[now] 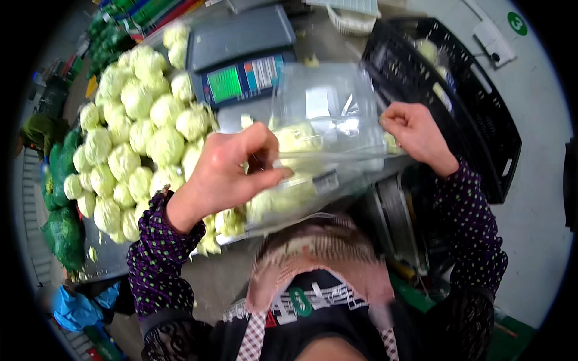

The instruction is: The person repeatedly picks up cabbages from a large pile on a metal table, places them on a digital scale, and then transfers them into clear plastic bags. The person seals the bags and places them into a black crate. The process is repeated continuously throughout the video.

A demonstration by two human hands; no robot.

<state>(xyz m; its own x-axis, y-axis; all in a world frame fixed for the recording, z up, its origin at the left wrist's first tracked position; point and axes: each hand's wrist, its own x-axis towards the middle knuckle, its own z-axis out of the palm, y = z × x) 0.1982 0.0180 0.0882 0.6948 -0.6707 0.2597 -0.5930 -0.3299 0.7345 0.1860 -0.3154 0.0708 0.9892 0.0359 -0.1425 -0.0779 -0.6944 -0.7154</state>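
My left hand (232,165) is closed in a pinch on the edge of a clear plastic bag (355,162). Pale green cabbages (289,197) show through the film near the table's front edge. At the bag's right side, my right hand (421,133) is closed too, its thumb and fingertips pressed together at the film. Behind lie flat, clear plastic bags (325,78) with a white label. A big heap of peeled cabbages (137,135) lies to the left of my left hand.
A digital scale (238,42) with a lit green display stands at the back. A black plastic crate (436,81) is at the right, near the white wall. Green net sacks (63,237) hang at the far left edge. A white basket (352,21) sits at the back.
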